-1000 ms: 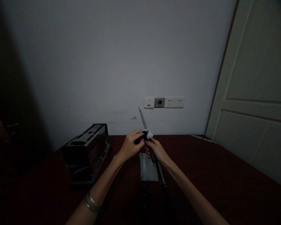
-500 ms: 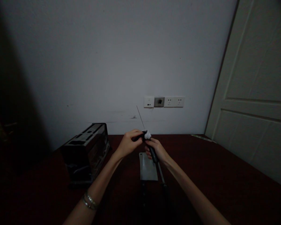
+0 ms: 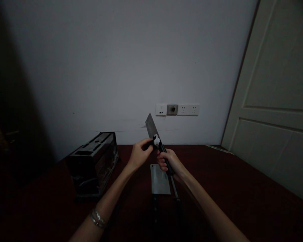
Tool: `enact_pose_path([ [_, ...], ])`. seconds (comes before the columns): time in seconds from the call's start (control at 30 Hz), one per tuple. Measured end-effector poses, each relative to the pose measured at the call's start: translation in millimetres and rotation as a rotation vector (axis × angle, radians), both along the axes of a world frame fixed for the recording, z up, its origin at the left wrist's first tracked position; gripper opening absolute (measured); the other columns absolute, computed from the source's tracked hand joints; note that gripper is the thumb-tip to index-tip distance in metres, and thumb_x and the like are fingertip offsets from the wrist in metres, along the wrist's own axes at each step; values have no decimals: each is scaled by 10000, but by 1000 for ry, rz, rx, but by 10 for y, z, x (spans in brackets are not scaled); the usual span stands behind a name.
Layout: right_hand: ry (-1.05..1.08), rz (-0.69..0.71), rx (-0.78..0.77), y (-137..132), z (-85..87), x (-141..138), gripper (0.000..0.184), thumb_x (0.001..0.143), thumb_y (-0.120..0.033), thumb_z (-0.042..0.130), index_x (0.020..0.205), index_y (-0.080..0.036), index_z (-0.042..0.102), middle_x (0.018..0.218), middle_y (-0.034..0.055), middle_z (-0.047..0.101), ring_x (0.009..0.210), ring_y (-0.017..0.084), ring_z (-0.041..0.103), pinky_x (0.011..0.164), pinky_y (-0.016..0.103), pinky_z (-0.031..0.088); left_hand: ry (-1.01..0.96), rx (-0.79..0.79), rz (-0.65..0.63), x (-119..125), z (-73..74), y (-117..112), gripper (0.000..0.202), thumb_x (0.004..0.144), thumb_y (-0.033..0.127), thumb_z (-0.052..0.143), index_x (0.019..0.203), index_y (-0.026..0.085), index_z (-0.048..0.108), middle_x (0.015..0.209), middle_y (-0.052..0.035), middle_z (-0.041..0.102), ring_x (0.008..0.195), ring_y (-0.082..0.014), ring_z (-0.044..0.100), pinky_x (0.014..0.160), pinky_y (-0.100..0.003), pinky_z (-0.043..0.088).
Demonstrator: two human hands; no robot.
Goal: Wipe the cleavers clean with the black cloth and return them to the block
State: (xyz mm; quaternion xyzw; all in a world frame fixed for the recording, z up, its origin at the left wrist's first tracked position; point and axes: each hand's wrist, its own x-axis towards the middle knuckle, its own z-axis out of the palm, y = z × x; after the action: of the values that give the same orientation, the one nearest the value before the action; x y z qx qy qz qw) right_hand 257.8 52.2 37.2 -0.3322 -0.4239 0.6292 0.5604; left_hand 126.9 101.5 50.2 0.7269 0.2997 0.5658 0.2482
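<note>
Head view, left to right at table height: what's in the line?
Order: knife block → left hand → right hand → door. Omitted, overlapping the hands: held knife, white wad, cleaver.

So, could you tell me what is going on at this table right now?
A person is holding a knife with the blade pointing up, the right hand wrapped around its dark handle. The left hand pinches a small white wad against the base of the blade. Below the hands a cleaver lies flat on the dark red table, with a thin dark tool beside it. A black knife block stands to the left.
</note>
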Motion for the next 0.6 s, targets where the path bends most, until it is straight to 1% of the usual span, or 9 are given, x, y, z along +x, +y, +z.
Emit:
enact_pose_path([
  [0.17,37,0,9,-3,3,19,213,516,-127,529,693,-181,423,419,-105,320,318,16,247,296,129,142,63,-2,-10,32,-19,-36,258,696,161,536,918,119,660,926,-60,679,855,-171,616,804,-290,466],
  [0.37,57,29,1,6,-51,-12,193,520,-127,510,680,-183,418,419,-105,306,320,16,233,293,131,139,42,-7,-49,36,46,-108,245,709,165,530,913,122,658,900,-49,685,826,-163,622,779,-282,478],
  [0.47,42,43,-10,3,-78,-39,181,521,-127,502,671,-182,416,417,-107,300,318,16,230,292,131,140,43,26,-65,40,62,-136,249,727,172,519,935,137,651,909,-41,682,832,-158,619,775,-276,478],
  [0.6,26,34,1,2,-69,-31,172,519,-125,494,659,-182,413,410,-108,295,314,16,226,291,130,131,85,86,-68,28,34,-109,241,747,177,503,938,155,648,911,-31,677,839,-150,614,771,-261,474],
])
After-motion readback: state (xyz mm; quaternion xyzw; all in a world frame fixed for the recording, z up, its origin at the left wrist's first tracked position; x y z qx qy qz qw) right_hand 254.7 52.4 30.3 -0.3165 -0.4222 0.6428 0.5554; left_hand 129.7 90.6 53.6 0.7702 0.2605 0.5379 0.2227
